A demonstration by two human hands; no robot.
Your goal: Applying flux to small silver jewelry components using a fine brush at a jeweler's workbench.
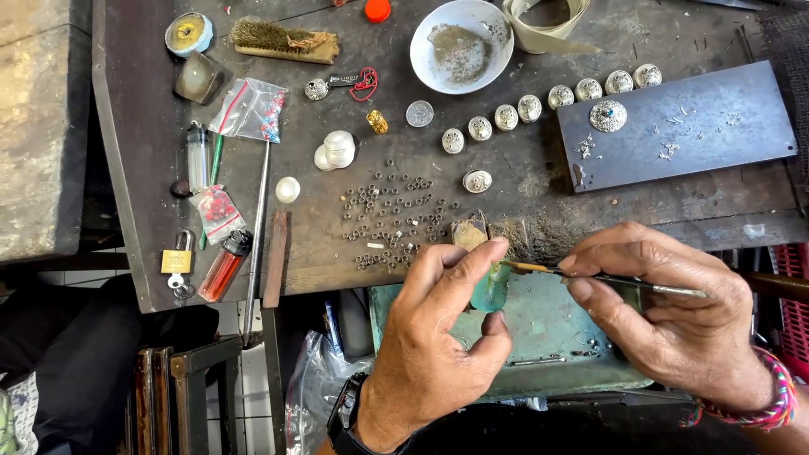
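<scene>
My left hand [438, 329] pinches a small pale green translucent piece [490, 289] between thumb and forefinger, just below the bench's front edge. My right hand [666, 312] grips a thin brush [624, 282] with a metal ferrule; its yellowish tip touches the top of the green piece. Both hands hover over a greenish tray [556, 329] under the bench. Several tiny metal rings [392, 219] lie scattered on the dark workbench [337, 253] right behind my left hand.
A row of round silver domed beads [539, 105] runs toward a dark metal plate [674, 126] carrying one ornate bead. A white bowl [462, 46], a wire brush [282, 40], lighters, a padlock [177, 261] and small plastic bags sit farther left.
</scene>
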